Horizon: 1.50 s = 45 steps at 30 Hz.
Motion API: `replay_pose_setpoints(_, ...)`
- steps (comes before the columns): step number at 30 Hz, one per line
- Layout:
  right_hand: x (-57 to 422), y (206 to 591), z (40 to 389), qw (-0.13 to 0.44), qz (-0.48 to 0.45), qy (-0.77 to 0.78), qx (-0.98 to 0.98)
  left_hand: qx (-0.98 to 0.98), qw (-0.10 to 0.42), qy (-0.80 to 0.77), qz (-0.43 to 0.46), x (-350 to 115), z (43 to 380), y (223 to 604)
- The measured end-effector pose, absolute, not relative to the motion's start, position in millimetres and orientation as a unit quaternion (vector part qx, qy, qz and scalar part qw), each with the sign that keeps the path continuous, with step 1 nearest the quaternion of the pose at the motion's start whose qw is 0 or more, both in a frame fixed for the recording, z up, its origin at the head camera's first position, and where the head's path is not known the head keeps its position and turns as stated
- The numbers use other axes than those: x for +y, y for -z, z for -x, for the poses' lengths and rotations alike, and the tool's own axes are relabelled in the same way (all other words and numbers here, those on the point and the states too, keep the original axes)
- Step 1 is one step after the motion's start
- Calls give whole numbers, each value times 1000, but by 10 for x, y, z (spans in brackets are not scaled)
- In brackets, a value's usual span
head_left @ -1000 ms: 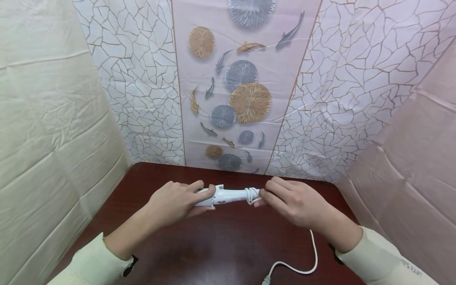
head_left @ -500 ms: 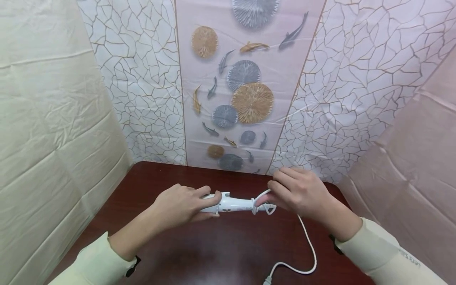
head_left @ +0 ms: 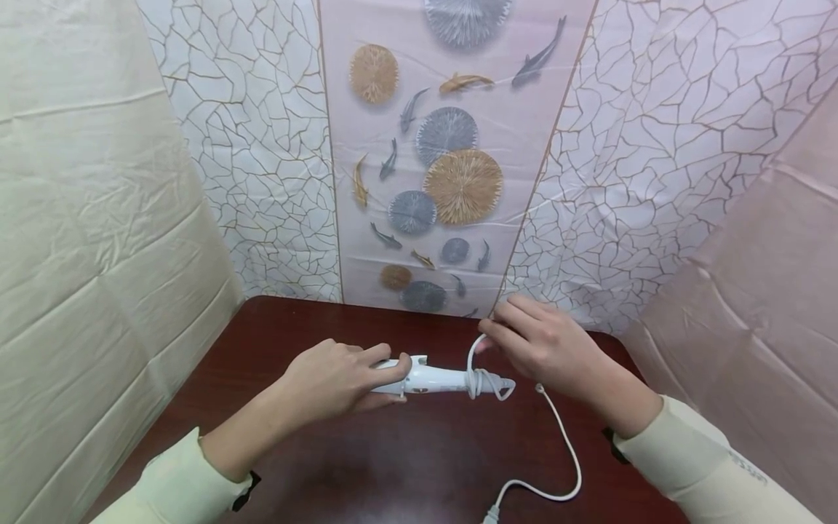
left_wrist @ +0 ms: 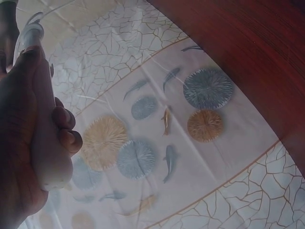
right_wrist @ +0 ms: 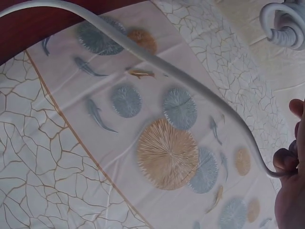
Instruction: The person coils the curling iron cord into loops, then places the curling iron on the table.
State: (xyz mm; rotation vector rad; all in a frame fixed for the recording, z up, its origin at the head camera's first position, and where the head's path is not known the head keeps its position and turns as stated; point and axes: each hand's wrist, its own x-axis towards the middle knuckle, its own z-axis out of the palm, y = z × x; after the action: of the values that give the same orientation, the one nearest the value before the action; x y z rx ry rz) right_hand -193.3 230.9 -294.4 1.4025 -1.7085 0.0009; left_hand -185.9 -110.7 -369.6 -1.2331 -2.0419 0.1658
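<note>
My left hand (head_left: 334, 378) grips the thick body of a white wand-shaped electric appliance (head_left: 439, 379), held level above the table with its narrow end pointing right. In the left wrist view the fingers wrap round the appliance (left_wrist: 45, 124), whose rounded end shows below. White power cord (head_left: 481, 382) loops loosely round the narrow end. My right hand (head_left: 543, 342), up and to the right of that end, pinches the cord between thumb and fingers. The cord (right_wrist: 190, 81) runs in one long curve into these fingers in the right wrist view.
Below my right hand the cord's free length hangs to the table and ends in a plug (head_left: 491, 515) near the front edge. The dark red table (head_left: 366, 466) meets a patterned cloth (head_left: 275, 145) at the back. Plain cloths (head_left: 85, 255) stand at both sides.
My right hand has left the appliance's narrow end and risen with the cord pinched, and the tight wraps there have loosened. My left hand with the appliance has shifted slightly right and down.
</note>
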Motion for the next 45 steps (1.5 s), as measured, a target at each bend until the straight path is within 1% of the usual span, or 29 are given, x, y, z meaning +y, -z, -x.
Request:
replay_pose_setpoints(6,2317,2992,1954,420,-560,-11,-714,-787,376,-65,484,-1100,1836,3693)
replay_pose_setpoints(17,2366,3164,2028,408,-547,-38,-730,-783,383,-63,486,-1076,1813,3671)
replay_pose_setpoints(26,2470,3308,2024,360,-504,-48,-783,-781,389,-53,486,-1075,1806,3638)
replay_pose_setpoints(30,2512,3391,2043,324,-500,-94,-798,-776,397,-45,487,-1075,1811,3628)
replay_pose_setpoints(36,2491,3525,2072,230,-502,-238,-799,-767,408,-38,494,-1076,1821,3633)
replay_pose_setpoints(42,2403,3673,2049,185,-494,-323,-786,-768,414,-31,488,-1080,1815,3621)
replay_pose_setpoints(45,2357,3755,2000,166,-459,-350,-800,-769,414,-22,486,-1078,1817,3612)
